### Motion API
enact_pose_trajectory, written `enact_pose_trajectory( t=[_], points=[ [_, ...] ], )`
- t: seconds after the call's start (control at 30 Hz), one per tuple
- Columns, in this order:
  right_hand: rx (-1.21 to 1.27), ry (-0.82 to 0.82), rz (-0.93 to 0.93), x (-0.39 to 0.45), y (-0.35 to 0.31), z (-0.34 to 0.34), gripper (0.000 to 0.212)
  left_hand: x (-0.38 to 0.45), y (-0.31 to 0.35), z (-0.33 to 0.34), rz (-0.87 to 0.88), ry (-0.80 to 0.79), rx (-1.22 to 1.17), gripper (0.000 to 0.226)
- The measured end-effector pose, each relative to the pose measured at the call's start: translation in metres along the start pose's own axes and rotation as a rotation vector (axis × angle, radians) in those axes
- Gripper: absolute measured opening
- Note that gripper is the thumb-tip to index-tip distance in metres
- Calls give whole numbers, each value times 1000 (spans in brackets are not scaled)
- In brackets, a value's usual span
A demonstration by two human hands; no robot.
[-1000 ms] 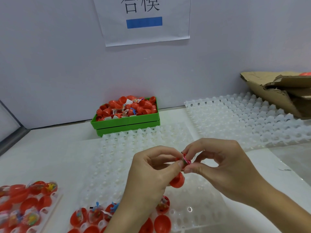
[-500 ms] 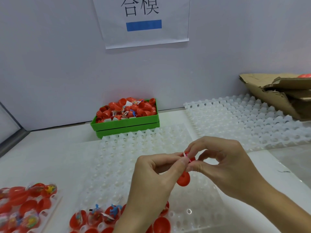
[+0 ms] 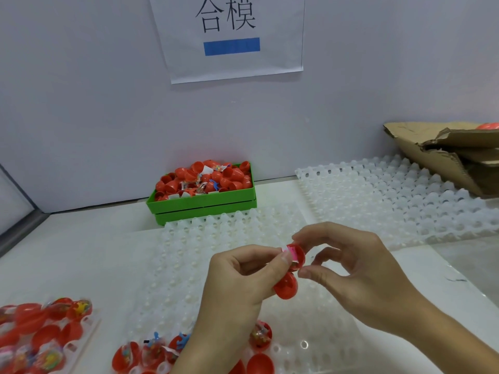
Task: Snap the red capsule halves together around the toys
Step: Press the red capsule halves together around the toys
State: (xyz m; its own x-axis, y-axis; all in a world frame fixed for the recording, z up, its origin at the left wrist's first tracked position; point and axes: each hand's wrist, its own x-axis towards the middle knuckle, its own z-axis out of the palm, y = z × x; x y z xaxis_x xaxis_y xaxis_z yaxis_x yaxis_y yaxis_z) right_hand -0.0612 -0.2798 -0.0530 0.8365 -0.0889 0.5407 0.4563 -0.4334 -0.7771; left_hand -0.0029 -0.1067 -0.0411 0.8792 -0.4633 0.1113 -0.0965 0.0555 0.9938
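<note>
Above white tray (image 3: 318,314): 2 hands (image 3: 237,287), 2 capsule halves (image 3: 286,284).

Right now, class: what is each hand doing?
Left hand: holds the lower capsule half.
Right hand: pinches the upper half, toy inside.

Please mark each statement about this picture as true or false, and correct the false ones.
1. The green tray holds red capsule halves. True.
2. The right hand rests flat on the table. False: it pinches a red capsule half with a toy packet inside.
3. The left hand holds a second red half. True.
4. The two halves are already snapped shut. False: they are still apart.
5. The cardboard box stands at the far left. False: far right.
</note>
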Motion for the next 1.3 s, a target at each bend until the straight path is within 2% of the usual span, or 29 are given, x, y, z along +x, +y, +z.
enact_pose_trajectory(
  t=[0.17,0.3,0.5,0.6,0.67,0.8,0.93,1.17,1.3],
  points=[
    [-60,17,-40,-2,1,5,33,1,1,-2,2,-24,15,30],
    [-210,-14,-178,-2,2,7,28,2,1,-4,35,-49,83,28],
    [-226,64,-224,-2,4,7,27,2,3,-4,75,-95,114,21],
    [-191,116,-206,0,4,4,25,1,3,-6,86,-109,98,41],
    [-203,144,-205,0,3,2,25,2,2,-5,104,-66,92,50],
    [-326,160,-253,1,2,1,24,3,2,-1,208,78,72,54],
    [-498,160,-304,-1,4,4,23,1,0,2,352,171,174,49],
    [-657,150,-373,-6,2,15,23,-1,-7,9,582,281,456,32],
    [-663,209,-390,-6,2,18,30,1,-9,6,556,293,374,29]
  ],
)
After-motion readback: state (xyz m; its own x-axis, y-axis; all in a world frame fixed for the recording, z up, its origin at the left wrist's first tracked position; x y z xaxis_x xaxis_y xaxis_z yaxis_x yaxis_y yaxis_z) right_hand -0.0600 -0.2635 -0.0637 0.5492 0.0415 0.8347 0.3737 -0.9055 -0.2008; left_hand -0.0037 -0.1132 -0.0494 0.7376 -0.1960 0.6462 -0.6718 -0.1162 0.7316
